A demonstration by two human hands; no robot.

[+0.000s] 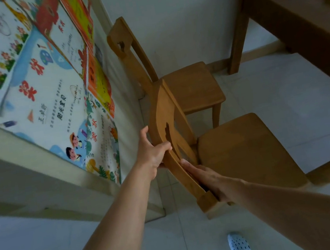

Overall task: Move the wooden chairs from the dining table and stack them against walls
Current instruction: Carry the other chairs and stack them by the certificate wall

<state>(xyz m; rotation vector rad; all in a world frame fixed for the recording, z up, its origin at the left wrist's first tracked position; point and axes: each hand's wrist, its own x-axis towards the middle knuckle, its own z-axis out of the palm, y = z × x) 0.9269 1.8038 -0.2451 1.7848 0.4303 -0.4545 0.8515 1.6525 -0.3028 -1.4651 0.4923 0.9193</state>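
We have the near chair (246, 151) by the top rail (158, 115) of its back, out on the floor (283, 88) between the poster-covered wall (42, 68) on our left and the desk (284, 8) on our right. Its legs are hidden under the seat, so we cannot tell whether it is lifted or standing. The left grip (153, 152) is wrapped round the rail about midway, thumb over the top edge. The right grip (207, 178) lies along the rail's inner face near its end post. Its fingers look fairly straight and the thumb is hidden, so we cannot tell whether it clamps or only presses.

A second chair (194, 85) stands beyond, in the corner of the floor, with its back against the wall (164, 17). The two chairs are very near, perhaps touching.

We judge the chair solid wood, stiff and fairly heavy, its smooth finish a little slippery. The rail serves for tilting and dragging. To raise it onto the other seat, we would move one grip under the seat's front edge, or the weight would swing and knock the wall or the other chair
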